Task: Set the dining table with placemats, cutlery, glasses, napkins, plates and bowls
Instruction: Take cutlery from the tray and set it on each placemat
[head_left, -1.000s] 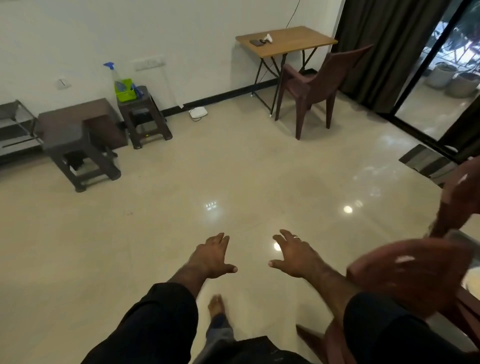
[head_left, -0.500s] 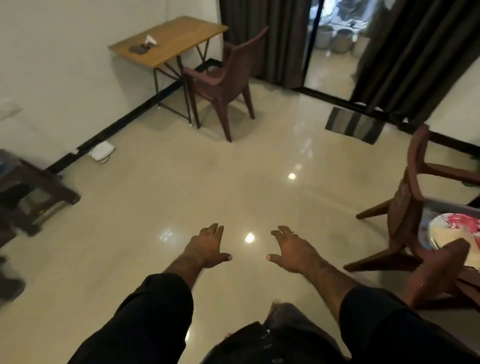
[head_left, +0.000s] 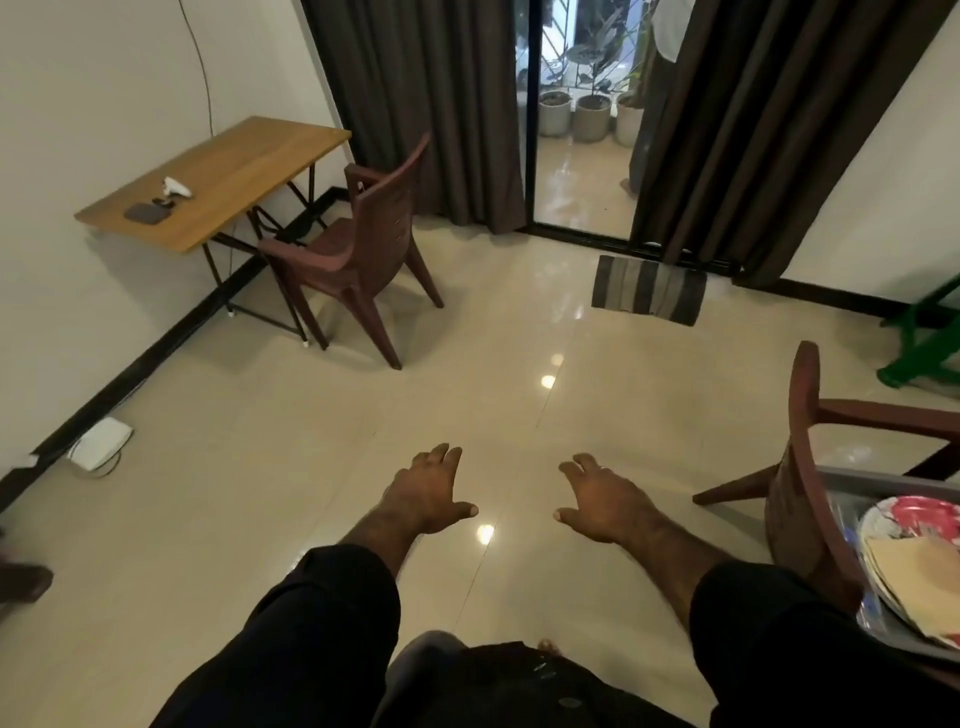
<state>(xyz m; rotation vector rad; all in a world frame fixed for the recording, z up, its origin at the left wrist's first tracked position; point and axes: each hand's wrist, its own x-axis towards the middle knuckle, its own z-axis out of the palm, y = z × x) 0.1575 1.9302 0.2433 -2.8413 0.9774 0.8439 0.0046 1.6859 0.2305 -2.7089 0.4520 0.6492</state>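
Hands first: we see the left hand (head_left: 428, 491) and the right hand (head_left: 602, 501) held out palm-down over the tiled floor (head_left: 260, 467), each grip slack with fingers spread and holding nothing. Plates (head_left: 919, 561), one red-and-white patterned and one tan, lie stacked at the right edge, just behind a brown chair (head_left: 802, 499). We note a wooden worktop (head_left: 218, 176) with a second chair (head_left: 358, 254) far left.
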